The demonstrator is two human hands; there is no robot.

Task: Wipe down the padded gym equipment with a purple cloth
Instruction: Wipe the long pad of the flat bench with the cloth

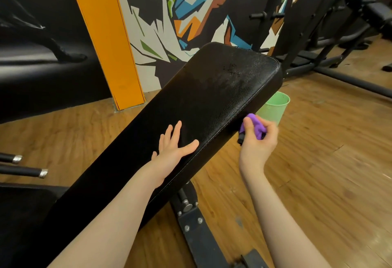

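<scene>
A long black padded bench back (207,97) slopes up from the lower left toward the upper right. My left hand (172,146) lies flat on the pad with fingers spread, near its right edge. My right hand (257,140) is closed around a bunched purple cloth (254,125) and presses it against the pad's right side edge, just below the top surface. A small dark object pokes out under the cloth by my thumb; what it is cannot be told. The upper part of the pad looks dull and speckled.
A green bucket (275,108) stands on the wooden floor behind my right hand. The bench's metal frame (191,221) runs under the pad. Two bar ends (42,173) stick in from the left. An orange pillar (110,40) and another black machine (318,34) stand behind.
</scene>
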